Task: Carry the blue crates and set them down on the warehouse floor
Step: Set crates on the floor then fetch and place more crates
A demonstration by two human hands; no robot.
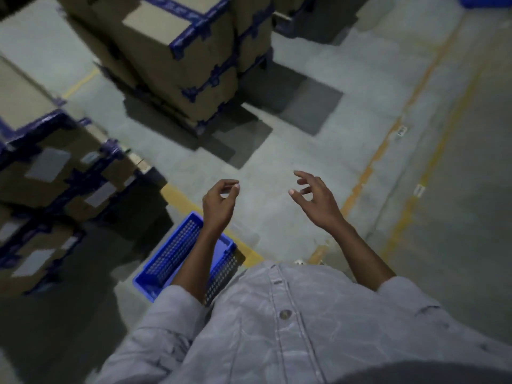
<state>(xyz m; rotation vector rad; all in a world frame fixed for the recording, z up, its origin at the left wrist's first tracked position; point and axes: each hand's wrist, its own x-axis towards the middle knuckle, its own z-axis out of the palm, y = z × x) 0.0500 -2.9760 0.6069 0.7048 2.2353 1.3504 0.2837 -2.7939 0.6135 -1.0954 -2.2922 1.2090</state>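
Note:
A blue perforated plastic crate (171,253) sits on the concrete floor at my lower left, partly hidden behind my left forearm and shirt. My left hand (219,206) hovers above and beyond it, fingers curled loosely, holding nothing. My right hand (315,200) is raised to the right over bare floor, fingers spread and empty. Both hands are apart from the crate. A sliver of another blue crate (484,1) shows at the top right corner.
Stacks of cardboard boxes with blue corner pieces stand at the left (55,176) and top centre (180,59). Yellow and orange painted lines (388,151) run across the grey floor. Open concrete lies ahead of my hands and to the right.

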